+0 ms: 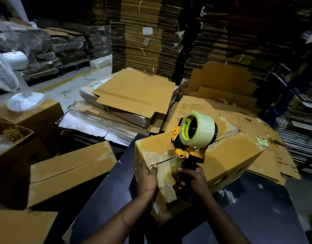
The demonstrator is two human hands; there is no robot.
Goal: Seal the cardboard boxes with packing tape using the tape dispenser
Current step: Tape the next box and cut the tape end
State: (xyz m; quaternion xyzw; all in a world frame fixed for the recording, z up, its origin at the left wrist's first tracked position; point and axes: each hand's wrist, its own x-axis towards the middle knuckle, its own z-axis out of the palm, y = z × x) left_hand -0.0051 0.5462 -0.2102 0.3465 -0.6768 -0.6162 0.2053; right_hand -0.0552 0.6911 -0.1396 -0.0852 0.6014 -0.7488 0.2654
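Note:
A brown cardboard box point(227, 155) lies on a dark table point(257, 217) with its top flaps closed and the seam running away from me. My right hand point(194, 178) grips the black handle of an orange tape dispenser point(188, 152) that carries a roll of clear tape point(197, 131). The dispenser's front sits on the seam at the box's near edge. My left hand point(148, 180) rests against the near end of the box, thumb on the top edge beside the seam.
Flattened cartons point(134, 92) lie piled behind the box. Tall stacks of flat cardboard point(142, 36) fill the back. Taped boxes point(70, 171) sit at the left, and a white fan point(14, 81) stands on one. More flat sheets point(267, 138) lie to the right.

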